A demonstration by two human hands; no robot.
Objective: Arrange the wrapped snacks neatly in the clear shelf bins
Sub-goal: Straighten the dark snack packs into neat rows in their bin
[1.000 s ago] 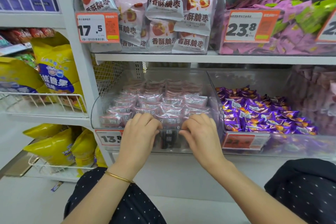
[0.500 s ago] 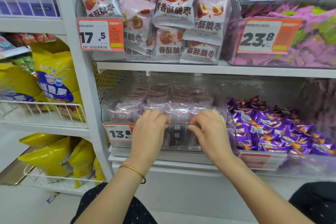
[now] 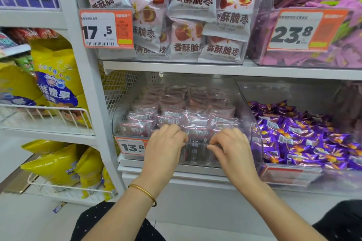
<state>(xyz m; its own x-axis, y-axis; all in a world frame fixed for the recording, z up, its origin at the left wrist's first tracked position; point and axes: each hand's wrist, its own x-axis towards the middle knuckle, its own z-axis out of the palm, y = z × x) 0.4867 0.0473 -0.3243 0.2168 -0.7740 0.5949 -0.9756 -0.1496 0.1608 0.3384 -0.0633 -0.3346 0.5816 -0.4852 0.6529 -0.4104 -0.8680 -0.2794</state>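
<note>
Setting: white shop shelving, seen from low down; dark dotted cloth over the person's knees shows below the arms.
Bin: clear plastic, on the lower shelf right under both hands, its front wall facing the person.
Snacks: small pink wrapped packs fill the bin in tidy rows running from the fingers to the back wall; the front row touches the knuckles.
Left hand: fingers curled down over the bin's front rim and gripping it; tips hidden.
Right hand: the same hold on the rim, just beside the left hand, with one front-row pack showing in the gap between them.
Bangle: gold, on the left wrist.
Tag: reads 13.8, on the bin front, partly behind the left hand.
Next bin: clear, touching the first on the right hand's side; holds a loose heap of purple sweets.
Upper shelf: above the hands; one clear bin of pink-and-grey bags stacked upright, tagged 17.5.
Far top bin: above and beyond the right hand, tagged 23.8, full of jumbled pink and purple packets.
Wire basket: well out past the left hand, holding large yellow bags; more yellow bags sit in a basket below it.
</note>
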